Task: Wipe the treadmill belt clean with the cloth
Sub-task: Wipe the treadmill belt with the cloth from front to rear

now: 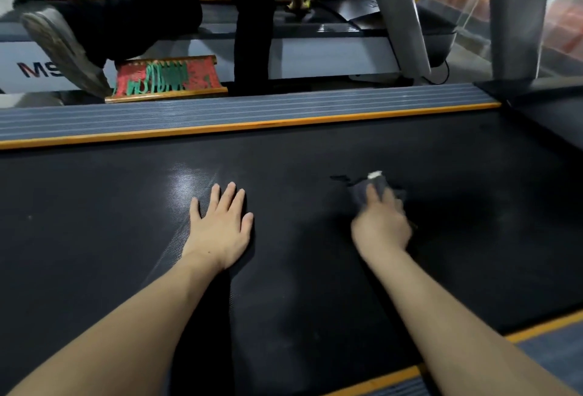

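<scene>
Right hand (380,225) (blurred) gripping cloth (362,192) on belt (315,269)

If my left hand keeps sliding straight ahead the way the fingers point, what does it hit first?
Probably the orange strip edging the belt; the left hand has only bare belt before it.

My right hand (381,225) is smeared by motion, so I cannot tell how its fingers sit on the cloth (367,189), most of which lies hidden under them. The treadmill belt (284,156) runs out of view at the left and right edges. Beyond the far side rail (220,113), a second person's legs (252,17) are cut off above the knee.
</scene>
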The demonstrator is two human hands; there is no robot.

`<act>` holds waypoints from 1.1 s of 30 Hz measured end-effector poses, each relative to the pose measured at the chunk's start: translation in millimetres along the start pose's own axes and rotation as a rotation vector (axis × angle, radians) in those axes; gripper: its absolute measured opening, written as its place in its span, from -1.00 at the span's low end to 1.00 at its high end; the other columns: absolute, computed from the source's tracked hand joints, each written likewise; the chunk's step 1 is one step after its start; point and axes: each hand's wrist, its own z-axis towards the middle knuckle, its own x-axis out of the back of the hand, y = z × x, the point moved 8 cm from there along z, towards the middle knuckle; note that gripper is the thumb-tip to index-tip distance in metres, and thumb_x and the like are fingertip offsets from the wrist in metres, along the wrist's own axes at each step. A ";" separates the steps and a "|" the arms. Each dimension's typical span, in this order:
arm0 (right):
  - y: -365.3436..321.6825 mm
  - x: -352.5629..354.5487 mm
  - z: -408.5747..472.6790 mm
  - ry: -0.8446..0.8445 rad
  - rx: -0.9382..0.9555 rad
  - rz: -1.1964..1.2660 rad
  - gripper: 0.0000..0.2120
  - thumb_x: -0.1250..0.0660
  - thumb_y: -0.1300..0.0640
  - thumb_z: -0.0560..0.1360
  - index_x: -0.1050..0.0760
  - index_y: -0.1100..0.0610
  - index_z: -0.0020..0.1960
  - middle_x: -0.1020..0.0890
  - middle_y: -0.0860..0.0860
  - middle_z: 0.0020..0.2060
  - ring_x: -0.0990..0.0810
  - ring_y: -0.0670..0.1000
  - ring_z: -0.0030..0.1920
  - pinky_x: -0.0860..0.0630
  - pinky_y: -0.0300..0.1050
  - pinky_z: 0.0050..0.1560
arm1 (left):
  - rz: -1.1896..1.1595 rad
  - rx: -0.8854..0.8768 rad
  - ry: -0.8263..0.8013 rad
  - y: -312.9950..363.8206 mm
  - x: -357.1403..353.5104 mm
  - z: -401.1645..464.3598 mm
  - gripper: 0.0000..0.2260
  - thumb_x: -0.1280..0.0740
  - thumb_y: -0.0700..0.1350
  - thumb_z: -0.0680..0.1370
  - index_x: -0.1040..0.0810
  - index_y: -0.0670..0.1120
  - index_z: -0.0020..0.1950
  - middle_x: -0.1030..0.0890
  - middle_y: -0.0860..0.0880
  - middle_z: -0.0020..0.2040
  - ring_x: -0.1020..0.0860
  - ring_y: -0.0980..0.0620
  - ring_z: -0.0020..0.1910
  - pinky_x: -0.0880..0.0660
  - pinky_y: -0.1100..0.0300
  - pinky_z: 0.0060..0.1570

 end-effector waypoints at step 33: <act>93.4 26.7 -26.5 -0.045 0.389 0.027 -0.53 -0.18 -0.05 0.56 -0.29 -0.22 0.46 -0.33 -0.06 0.46 -0.50 0.14 0.30 -0.55 0.06 0.09 | -0.112 -0.066 0.077 2.7 9.4 -5.9 -0.54 0.00 0.11 0.68 -0.27 0.11 0.58 -0.15 0.08 0.64 0.05 -0.01 0.64 0.19 -0.26 0.52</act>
